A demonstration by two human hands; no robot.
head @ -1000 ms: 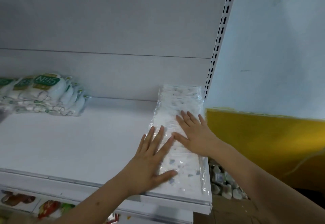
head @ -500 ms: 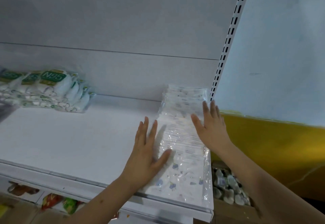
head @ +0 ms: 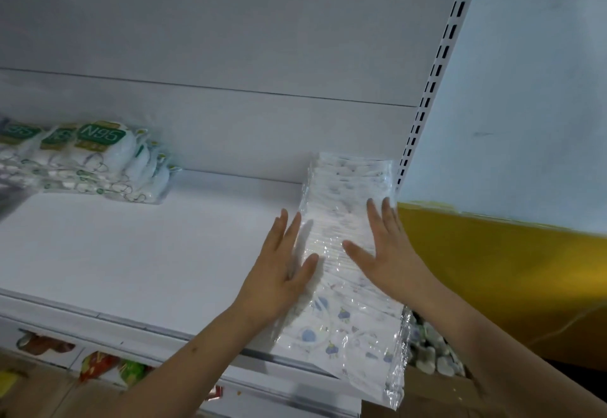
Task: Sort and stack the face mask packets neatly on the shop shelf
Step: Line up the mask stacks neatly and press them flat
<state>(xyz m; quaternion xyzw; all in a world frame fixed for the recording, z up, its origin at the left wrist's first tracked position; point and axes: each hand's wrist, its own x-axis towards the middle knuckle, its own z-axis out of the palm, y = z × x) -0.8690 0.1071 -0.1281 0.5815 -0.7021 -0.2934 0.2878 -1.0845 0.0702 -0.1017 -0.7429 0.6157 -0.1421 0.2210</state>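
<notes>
Both hands (head: 281, 283) (head: 387, 258) flat, fingers straight

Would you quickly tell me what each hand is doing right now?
Left hand: open, flat against the mask packets' left side.
Right hand: open, flat on the packets.

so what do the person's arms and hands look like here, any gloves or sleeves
Both hands are bare: no gloves on the left hand or the right hand, and no rings, watch or bracelets show. Both forearms are bare too, with no sleeve in view up to where they leave the picture. The nails look short and unpainted, though the picture is soft. A small dark speck sits on the left forearm.
</notes>
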